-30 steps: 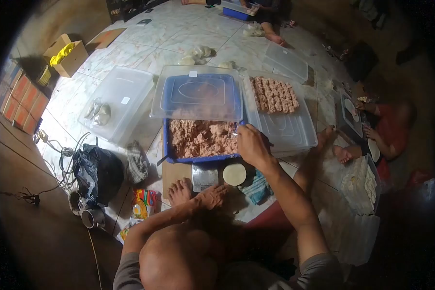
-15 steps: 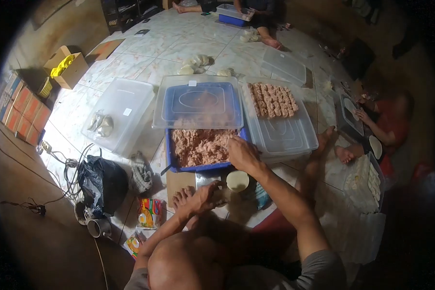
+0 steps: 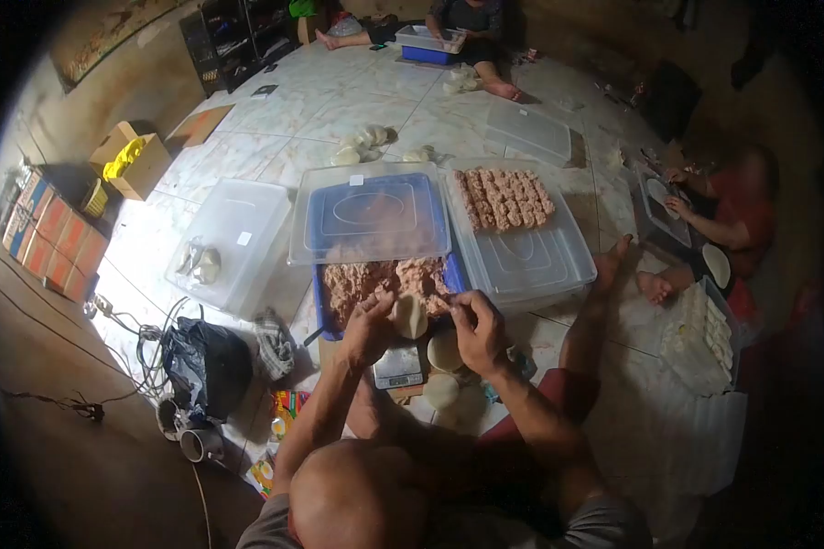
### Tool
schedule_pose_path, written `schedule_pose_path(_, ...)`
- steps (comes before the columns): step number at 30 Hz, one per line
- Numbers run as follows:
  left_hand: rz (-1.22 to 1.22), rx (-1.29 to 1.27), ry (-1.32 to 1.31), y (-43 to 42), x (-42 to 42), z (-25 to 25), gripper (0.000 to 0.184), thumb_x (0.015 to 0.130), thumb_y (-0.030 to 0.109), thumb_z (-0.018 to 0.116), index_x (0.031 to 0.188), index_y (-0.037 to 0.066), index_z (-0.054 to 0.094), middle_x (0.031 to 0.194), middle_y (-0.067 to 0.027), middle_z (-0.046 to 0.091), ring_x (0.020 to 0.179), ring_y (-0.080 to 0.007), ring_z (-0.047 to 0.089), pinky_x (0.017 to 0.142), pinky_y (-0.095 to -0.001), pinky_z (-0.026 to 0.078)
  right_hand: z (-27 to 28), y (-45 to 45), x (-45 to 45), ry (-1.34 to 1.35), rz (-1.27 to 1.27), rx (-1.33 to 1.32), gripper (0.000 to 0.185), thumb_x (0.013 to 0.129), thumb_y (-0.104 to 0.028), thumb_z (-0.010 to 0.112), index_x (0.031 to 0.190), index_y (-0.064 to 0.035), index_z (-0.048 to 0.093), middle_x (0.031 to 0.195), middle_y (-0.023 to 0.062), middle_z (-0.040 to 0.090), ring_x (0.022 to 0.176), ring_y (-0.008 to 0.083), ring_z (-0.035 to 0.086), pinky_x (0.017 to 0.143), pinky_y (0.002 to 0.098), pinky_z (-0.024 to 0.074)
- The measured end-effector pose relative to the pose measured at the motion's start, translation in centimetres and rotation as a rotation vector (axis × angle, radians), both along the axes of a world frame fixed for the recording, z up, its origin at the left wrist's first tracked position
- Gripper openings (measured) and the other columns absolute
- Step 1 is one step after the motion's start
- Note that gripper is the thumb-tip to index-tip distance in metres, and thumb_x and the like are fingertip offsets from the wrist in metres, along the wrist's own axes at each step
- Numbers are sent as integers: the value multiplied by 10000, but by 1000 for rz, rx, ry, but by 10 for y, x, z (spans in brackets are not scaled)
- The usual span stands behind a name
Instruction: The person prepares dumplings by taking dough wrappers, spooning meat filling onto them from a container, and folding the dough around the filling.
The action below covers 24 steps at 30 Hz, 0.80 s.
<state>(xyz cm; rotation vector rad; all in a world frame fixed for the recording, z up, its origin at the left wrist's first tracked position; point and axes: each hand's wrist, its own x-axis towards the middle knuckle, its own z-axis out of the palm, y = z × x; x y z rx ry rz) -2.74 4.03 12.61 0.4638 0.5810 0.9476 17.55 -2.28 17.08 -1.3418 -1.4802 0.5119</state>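
Observation:
My left hand (image 3: 368,331) pinches a round dough wrapper (image 3: 411,317) by its edge, in front of the blue tray (image 3: 318,297) of minced meat (image 3: 352,282). On the other side of the wrapper, my right hand (image 3: 480,333) has its fingertips closed on what looks like a small lump of minced meat (image 3: 438,305). Below the hands, a small digital scale (image 3: 398,368) sits by the tray. More round wrappers (image 3: 442,391) lie right of the scale. A clear lid (image 3: 375,245) covers the tray's far part.
Rows of shaped meat portions (image 3: 505,199) sit on a clear container (image 3: 545,265) at right. Another clear container (image 3: 256,206) stands at left, near a black plastic bag (image 3: 206,361). A co-worker in red (image 3: 751,206) sits at right; another person (image 3: 476,18) works at the back.
My right hand has left the meat tray and come back beside the wrapper. My left hand has risen from near my foot to the tray, now holding up a wrapper. The scale shows more clearly.

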Motion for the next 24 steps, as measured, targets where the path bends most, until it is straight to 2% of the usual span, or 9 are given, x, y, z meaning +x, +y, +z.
schedule_pose_path(1, 25, -105, -60, 0, 4, 14, 155, 998, 180, 626, 1076, 48, 606, 1083, -82, 678, 1020, -237, 665, 846, -453, 594, -7, -2, -4, 20, -1, 51, 97, 951, -75, 612, 1015, -2, 624, 888, 158, 656, 784, 274, 641, 719, 355, 500)
schedule_pose_path(2, 5, -90, -114, 0, 7, 21, 275, 1031, 269, 556, 1186, 54, 629, 1168, -119, 696, 1061, -251, 684, 895, -366, 575, -13, -3, -9, 47, -8, 105, 76, 948, -55, 614, 1000, 1, 618, 858, 135, 639, 763, 235, 621, 696, 343, 487)
schedule_pose_path(3, -3, -80, -100, 3, 4, 13, 275, 1031, 269, 556, 1186, 54, 629, 1168, -119, 696, 1061, -251, 684, 895, -366, 575, -19, -3, -13, 73, -15, 161, 56, 945, -35, 616, 985, 4, 611, 827, 111, 623, 742, 196, 601, 672, 331, 474)
schedule_pose_path(5, -30, -70, -570, 10, -7, -15, 398, 1021, 294, 571, 1322, 35, 558, 1330, -146, 631, 1217, -254, 615, 973, -390, 539, -38, -5, -17, 176, -20, 141, 53, 943, -48, 626, 969, -3, 617, 827, 119, 630, 742, 221, 615, 666, 342, 474)
schedule_pose_path(7, 86, -106, -415, -7, -2, 24, 565, 1005, 390, 572, 1404, -3, 494, 1439, -171, 548, 1312, -266, 546, 1009, -399, 518, -49, -5, -17, 278, -25, 108, 56, 941, -61, 637, 953, -9, 622, 827, 126, 637, 741, 245, 628, 660, 353, 475)
schedule_pose_path(10, 137, -3, -489, -22, 7, 53, 773, 961, 556, 553, 1447, -34, 442, 1512, -225, 449, 1334, -311, 519, 1036, -389, 503, -47, -8, -15, -114, 12, 162, 40, 956, -58, 609, 958, -20, 597, 863, 168, 627, 777, 342, 626, 688, 382, 485)
schedule_pose_path(19, 63, -15, -497, -9, 10, 35, 872, 939, 671, 506, 1460, -22, 413, 1514, -211, 444, 1393, -339, 439, 1162, -503, 348, -53, -5, -21, 8, 219, 94, 214, 941, -46, 586, 1150, -53, 633, 989, 151, 662, 910, 361, 670, 747, 402, 534)
schedule_pose_path(21, 48, -32, -520, -16, 13, 32, 909, 939, 694, 479, 1488, -21, 365, 1524, -236, 416, 1395, -369, 428, 1174, -503, 334, -64, -1, -19, -272, 249, 244, 266, 887, -5, 602, 1145, -46, 650, 1023, 140, 652, 894, 344, 673, 734, 394, 545)
schedule_pose_path(24, 103, -110, -619, -22, 4, 33, 893, 971, 672, 429, 1506, -35, 326, 1525, -268, 397, 1408, -403, 408, 1177, -505, 342, -57, 2, -7, -367, 304, 242, 323, 826, 55, 615, 1136, -15, 671, 972, 142, 629, 868, 332, 659, 716, 391, 541)
